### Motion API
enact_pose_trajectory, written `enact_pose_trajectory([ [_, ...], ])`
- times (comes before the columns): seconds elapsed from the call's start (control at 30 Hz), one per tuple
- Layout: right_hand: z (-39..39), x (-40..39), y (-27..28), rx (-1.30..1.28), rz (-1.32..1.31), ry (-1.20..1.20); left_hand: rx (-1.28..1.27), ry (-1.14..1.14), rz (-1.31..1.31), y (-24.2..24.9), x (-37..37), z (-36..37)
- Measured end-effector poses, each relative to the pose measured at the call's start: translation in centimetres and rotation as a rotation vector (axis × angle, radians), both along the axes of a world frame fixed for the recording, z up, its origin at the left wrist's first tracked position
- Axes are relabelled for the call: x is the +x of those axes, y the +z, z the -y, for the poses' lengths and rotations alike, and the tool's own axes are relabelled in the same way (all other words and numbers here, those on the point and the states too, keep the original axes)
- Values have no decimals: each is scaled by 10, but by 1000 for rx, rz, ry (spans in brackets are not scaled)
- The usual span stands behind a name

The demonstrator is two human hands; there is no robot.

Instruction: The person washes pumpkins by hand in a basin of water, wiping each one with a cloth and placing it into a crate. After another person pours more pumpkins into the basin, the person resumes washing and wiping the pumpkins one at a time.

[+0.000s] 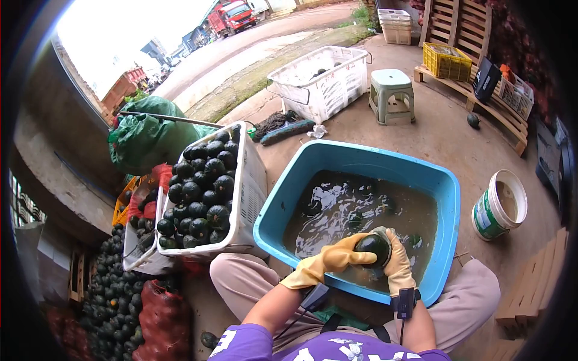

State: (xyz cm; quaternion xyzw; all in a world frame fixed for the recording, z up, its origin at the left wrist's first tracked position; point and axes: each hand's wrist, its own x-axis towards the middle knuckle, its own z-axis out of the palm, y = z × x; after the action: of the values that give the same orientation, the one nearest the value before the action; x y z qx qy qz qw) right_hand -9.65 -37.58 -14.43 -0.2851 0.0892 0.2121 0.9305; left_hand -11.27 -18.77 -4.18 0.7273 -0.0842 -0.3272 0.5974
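A dark green squash [374,248] is clasped between the gloved left hand [342,255] and right hand [398,262], above the murky water [325,231] in a blue tub [361,149]. Washing appears under way; for the next turn, a secure grip seems called for. Other squashes [215,168] are heaped in a white crate [251,188] alongside.

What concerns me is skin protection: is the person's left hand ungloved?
No, the left hand wears a yellowish glove as it grips the dark green squash.
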Motion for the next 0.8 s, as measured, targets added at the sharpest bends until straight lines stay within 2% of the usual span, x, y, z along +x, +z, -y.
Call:
enact_pose_trajectory([
  [0.07,2,2,-9,114,-119,36,-285,37,-191,-5,-8,-5],
  [0.1,1,3,-9,164,-131,54,-191,126,-275,6,-9,-1],
  [0.17,1,4,1,128,-166,43,504,355,535,-22,-11,11],
  [0.2,1,1,11,89,-166,31,520,403,979,-38,-8,11],
  [0.23,-5,1,7,85,-166,42,355,310,843,-50,-6,12],
  [0.3,-12,-3,-4,-64,-49,-80,407,242,757,-38,-20,28],
  [0.33,-15,-10,3,-158,-2,-120,314,281,444,-25,-19,34],
  [0.43,-4,-3,-13,-130,-66,-35,181,376,359,-52,-19,43],
  [0.47,0,1,-26,-362,30,-97,-12,367,-31,-24,-25,35],
  [0.5,-2,1,-18,-521,158,-76,-233,258,-156,-2,-27,22],
  [0.53,-1,6,-31,-629,205,-136,-338,293,-96,-17,-36,9],
  [0.57,-2,9,-42,-728,257,-211,-515,429,-163,-20,-43,2],
  [0.63,-5,4,-24,-662,118,-100,-804,729,-267,15,-56,-21],
  [0.67,-13,1,-10,-477,55,-119,-793,735,-353,7,-42,-50],
  [0.7,-11,5,-14,-409,-54,-98,-801,848,-233,21,-43,-83],
  [0.73,-3,8,-20,-376,-34,-65,-842,915,-58,20,-39,-123],
  [0.77,1,9,-26,-373,-34,-61,-845,1094,-19,35,-42,-163],
  [0.8,4,11,-32,-369,-34,-58,-823,1327,110,31,-39,-211],
])
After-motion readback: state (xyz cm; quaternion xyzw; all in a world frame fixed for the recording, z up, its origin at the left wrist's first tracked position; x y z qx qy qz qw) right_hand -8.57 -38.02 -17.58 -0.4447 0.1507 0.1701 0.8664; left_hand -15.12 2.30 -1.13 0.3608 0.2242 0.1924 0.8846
